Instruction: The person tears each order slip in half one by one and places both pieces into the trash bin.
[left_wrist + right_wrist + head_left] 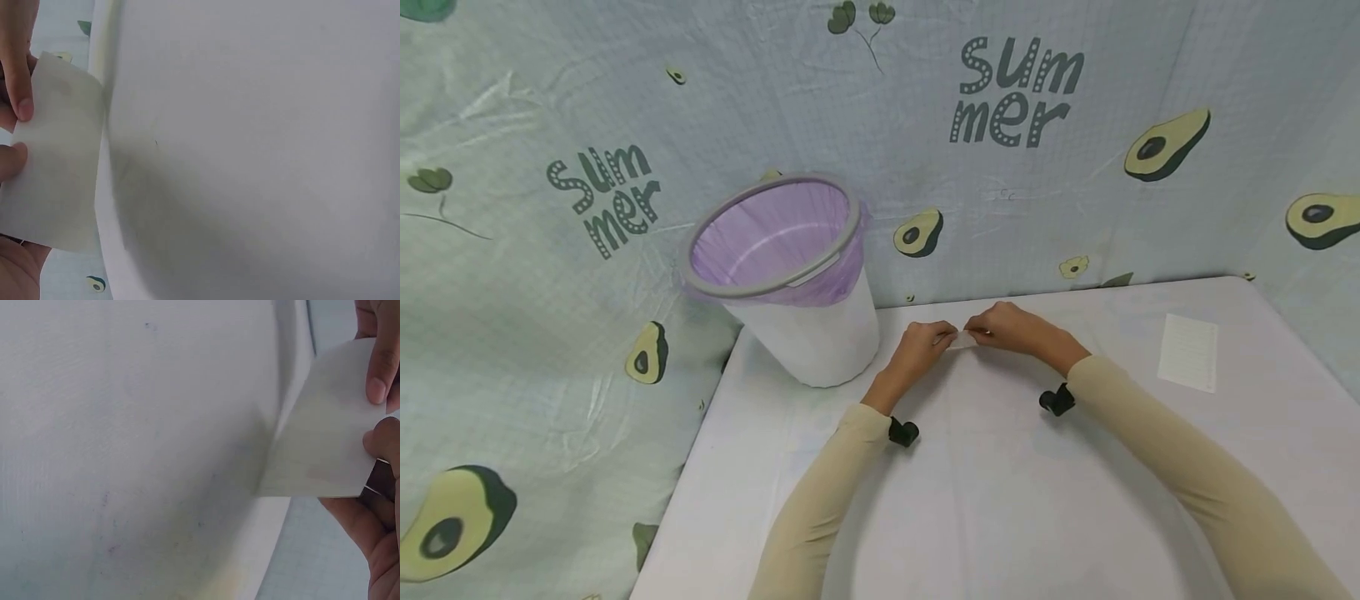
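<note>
Near the table's far edge, both hands hold a small piece of white paper (962, 340). My left hand (917, 350) pinches its left part, with the thumb on the near face and other fingers behind. From the right, my right hand (1011, 329) pinches it close beside. In the left wrist view the paper (59, 162) hangs below the two thumbs, its lower edge toward the table. The right wrist view shows the paper (325, 437) with a slightly curved side, and the two thumb tips close together at its upper edge.
A white bin (820, 342) with a purple liner and grey rim stands at the back left. On the right of the white-covered table (1000, 500) lies a white sheet with faint rows (1187, 352). A patterned curtain (1037, 208) hangs behind.
</note>
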Tool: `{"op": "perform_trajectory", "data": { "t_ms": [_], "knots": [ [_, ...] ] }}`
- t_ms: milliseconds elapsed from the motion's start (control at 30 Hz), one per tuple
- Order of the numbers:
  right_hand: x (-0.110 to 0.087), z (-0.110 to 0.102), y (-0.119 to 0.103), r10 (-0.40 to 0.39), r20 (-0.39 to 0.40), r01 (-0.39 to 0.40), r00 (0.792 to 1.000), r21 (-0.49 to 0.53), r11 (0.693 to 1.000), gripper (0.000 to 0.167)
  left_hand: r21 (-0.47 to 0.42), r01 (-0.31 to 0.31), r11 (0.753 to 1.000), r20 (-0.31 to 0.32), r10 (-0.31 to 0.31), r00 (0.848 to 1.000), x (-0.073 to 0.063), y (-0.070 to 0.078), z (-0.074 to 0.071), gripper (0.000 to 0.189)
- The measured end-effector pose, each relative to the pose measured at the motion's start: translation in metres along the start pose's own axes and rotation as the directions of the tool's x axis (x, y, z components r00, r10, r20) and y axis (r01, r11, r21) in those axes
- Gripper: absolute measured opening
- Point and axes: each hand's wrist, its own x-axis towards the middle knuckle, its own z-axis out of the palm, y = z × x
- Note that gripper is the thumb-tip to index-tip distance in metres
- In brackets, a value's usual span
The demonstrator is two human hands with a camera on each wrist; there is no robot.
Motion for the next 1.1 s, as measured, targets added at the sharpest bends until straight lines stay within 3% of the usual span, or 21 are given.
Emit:
{"op": "perform_trajectory", "data": {
  "t_ms": [200, 467, 733, 1100],
  "knots": [
    [-0.002, -0.007, -0.002, 0.034, -0.010, -0.033, 0.999, 0.049, 0.998, 0.017, -0.064, 0.016, 0.998, -0.059, -0.019, 0.998, 0.001, 0.001, 0.001, 0.019],
    [-0.003, -0.008, -0.002, 0.086, -0.109, -0.080, 0.990, 0.058, 0.995, 0.006, -0.184, 0.022, 0.983, -0.122, -0.045, 0.991, 0.006, 0.006, 0.002, 0.017],
    [-0.001, -0.011, 0.000, 0.114, -0.139, -0.096, 0.984, 0.128, 0.987, 0.005, -0.233, 0.006, 0.973, -0.192, -0.052, 0.980, 0.011, 0.008, 0.001, 0.017],
    [-0.003, -0.014, 0.001, 0.122, -0.218, -0.082, 0.968, 0.184, 0.980, 0.006, -0.357, 0.036, 0.934, -0.215, -0.119, 0.969, 0.016, 0.008, -0.002, 0.017]
  ]
}}
